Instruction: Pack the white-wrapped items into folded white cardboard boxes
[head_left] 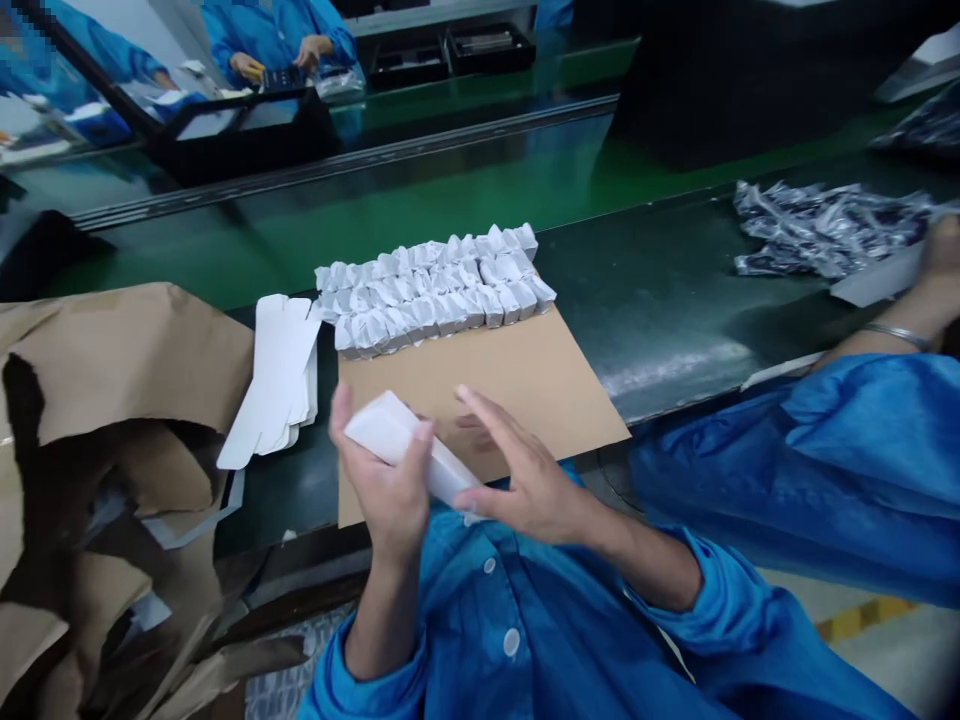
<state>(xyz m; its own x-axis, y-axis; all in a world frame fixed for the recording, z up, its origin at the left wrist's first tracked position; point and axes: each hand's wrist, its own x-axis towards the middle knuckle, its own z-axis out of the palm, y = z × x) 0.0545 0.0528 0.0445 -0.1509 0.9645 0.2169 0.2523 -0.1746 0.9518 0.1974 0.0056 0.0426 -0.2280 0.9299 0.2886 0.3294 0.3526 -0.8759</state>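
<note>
My left hand (386,490) is wrapped round a long white paper carton (409,430), held at a slant in front of my chest. Beside its lower end is my right hand (529,475), fingers stretched out and apart; the thumb is near or touching the carton, I cannot tell which. Beneath both hands lies a flat brown cardboard sheet (525,375). On its far part stand rows of small wrapped white packets (435,295), packed closely together. A stack of flat white card blanks (281,375) lies to the left of the sheet.
A torn brown paper-lined box (142,340) stands at the left. Clear plastic bags (832,225) lie on the green bench (660,290) at right, near a co-worker's blue sleeve (870,430). Across the bench, another person's hands (315,50) work by black trays (491,50).
</note>
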